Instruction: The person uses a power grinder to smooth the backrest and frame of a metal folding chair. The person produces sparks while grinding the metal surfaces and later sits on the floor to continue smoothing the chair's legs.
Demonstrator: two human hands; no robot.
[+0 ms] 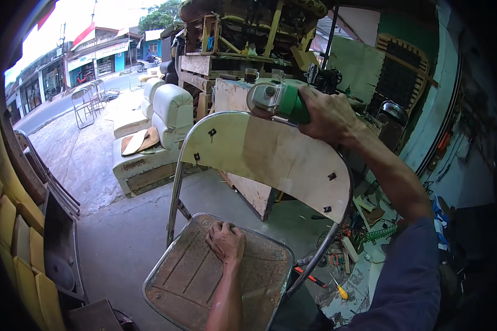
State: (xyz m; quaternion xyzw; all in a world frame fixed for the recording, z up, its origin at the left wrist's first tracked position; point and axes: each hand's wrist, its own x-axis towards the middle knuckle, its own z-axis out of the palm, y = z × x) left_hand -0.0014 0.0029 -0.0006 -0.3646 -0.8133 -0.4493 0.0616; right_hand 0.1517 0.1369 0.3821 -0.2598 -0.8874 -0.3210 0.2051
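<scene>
A green and silver angle grinder is gripped in my right hand, its disc end close to the top rim of a folding chair. Whether the disc touches the chrome frame tube I cannot tell. Below the rim, the chair's bare plywood backrest shows several small black clips. My left hand lies on the rusty metal seat panel, fingers slightly bent and apart, holding nothing. Part of the grinder's body is hidden inside my right hand.
A worn white sofa seat stands beyond the chair at left. Behind the backrest is a wooden bench with a glass mug. A yellow-handled screwdriver, tools and scraps litter the floor at right. Yellow cushions line the left side.
</scene>
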